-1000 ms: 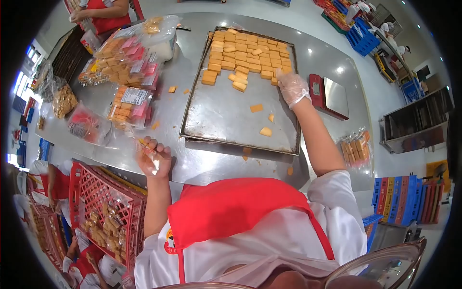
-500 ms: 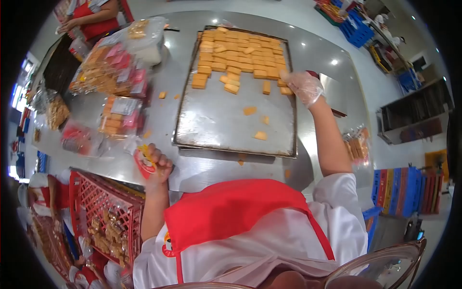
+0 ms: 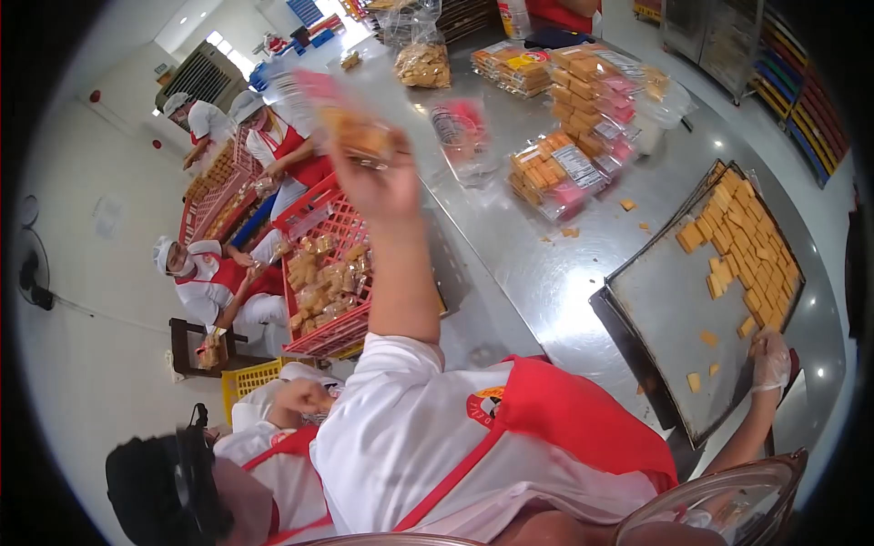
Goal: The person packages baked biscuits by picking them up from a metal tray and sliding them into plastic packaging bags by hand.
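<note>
My left hand (image 3: 382, 177) is raised over the red crate (image 3: 341, 227), its fingers closed on a clear bag of biscuits (image 3: 350, 127) that is smeared by motion. At the right, my gloved right hand (image 3: 771, 362) rests at the edge of the metal tray (image 3: 660, 341), near the lowest biscuits; its fingers are bent, and what they may hold is hidden. Rows of rectangular biscuits (image 3: 751, 246) cover the tray's far part, with a few loose pieces (image 3: 695, 382) nearer me. Bagged biscuits (image 3: 555, 168) are piled on the steel table (image 3: 510, 246).
Small bags fill part of the red crate. Co-workers (image 3: 296, 146) stand and sit beyond it, and a person in a black cap (image 3: 173, 482) is close at my lower left. A yellow crate (image 3: 250, 378) lies below. Coloured trays (image 3: 801, 91) are stacked at the upper right.
The view has swung left. My left hand has risen from beside the table to above the red crate with a bag. My right hand stays by the tray's edge, a little nearer me.
</note>
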Tool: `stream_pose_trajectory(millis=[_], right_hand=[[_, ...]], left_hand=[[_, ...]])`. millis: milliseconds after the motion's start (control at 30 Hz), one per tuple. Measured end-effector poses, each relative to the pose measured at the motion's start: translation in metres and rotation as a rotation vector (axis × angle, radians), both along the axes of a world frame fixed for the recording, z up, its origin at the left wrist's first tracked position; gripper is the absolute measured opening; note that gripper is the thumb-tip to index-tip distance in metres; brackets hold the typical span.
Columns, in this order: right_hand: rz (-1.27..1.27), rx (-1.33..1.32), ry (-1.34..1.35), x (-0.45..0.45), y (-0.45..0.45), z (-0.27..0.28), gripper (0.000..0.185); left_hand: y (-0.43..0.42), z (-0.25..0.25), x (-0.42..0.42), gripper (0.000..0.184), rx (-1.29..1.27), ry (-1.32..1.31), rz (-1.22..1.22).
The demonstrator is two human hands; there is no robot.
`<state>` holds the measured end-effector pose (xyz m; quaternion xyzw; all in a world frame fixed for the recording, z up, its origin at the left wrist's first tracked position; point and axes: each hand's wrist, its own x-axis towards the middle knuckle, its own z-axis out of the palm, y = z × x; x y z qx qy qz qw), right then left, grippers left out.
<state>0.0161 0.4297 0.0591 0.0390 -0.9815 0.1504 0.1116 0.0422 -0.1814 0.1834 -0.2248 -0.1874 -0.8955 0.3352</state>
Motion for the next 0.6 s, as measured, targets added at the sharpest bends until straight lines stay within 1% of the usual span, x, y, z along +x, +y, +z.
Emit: stream_pose_trajectory(millis=[33,67,133,167,200,267,300,333,367,400,433,467,500,533,567,600], right_hand=[[0.000,0.060,0.031,-0.001,0.000,-0.001,0.011],[-0.006,0.119,0.064,-0.001,0.001,-0.001,0.011],[-0.027,0.047,0.023,0.004,-0.006,0.007,0.012],[-0.036,0.010,0.005,0.005,-0.010,0.011,0.012],[-0.021,0.028,-0.026,0.003,-0.012,0.012,0.014],[-0.029,0.090,-0.102,0.002,-0.008,0.014,0.018],[-0.087,0.177,-0.154,0.007,-0.020,0.026,0.025],[-0.071,0.116,-0.112,0.010,-0.016,0.021,0.031],[-0.074,0.139,-0.109,0.010,-0.014,0.019,0.031],[-0.074,0.078,-0.157,0.011,-0.018,0.024,0.033],[-0.104,0.063,-0.271,0.012,-0.029,0.040,0.033],[-0.077,0.057,-0.227,0.010,-0.022,0.030,0.030],[-0.049,0.073,-0.245,0.009,-0.024,0.034,0.027],[-0.114,0.071,-0.291,0.008,-0.025,0.034,0.024],[-0.107,0.036,-0.320,0.004,-0.020,0.031,0.022],[-0.144,0.057,-0.308,0.004,-0.022,0.033,0.020]], left_hand=[[-0.015,0.007,0.001,0.028,-0.044,0.014,0.111],[-0.017,0.005,0.002,0.028,-0.049,0.053,0.055],[-0.007,0.005,0.016,0.028,-0.061,0.134,-0.057],[0.013,-0.001,0.020,0.023,-0.036,0.051,-0.065],[0.028,-0.016,0.019,0.019,-0.120,0.060,-0.221],[0.046,-0.065,0.016,0.029,-0.165,0.020,-0.576],[0.064,-0.089,0.017,0.036,-0.096,-0.027,-0.763],[0.083,-0.114,0.017,0.043,-0.011,-0.090,-0.942],[0.102,-0.131,0.020,0.044,0.097,-0.156,-1.109],[0.114,-0.150,0.024,0.044,0.139,-0.263,-1.176],[0.120,-0.164,0.031,0.044,0.167,-0.374,-1.243],[0.125,-0.174,0.034,0.045,0.155,-0.433,-1.269],[0.129,-0.182,0.035,0.046,0.136,-0.490,-1.285],[0.133,-0.187,0.036,0.043,0.127,-0.554,-1.266],[0.138,-0.188,0.036,0.041,0.116,-0.615,-1.234],[0.140,-0.191,0.034,0.037,0.108,-0.603,-1.242]])
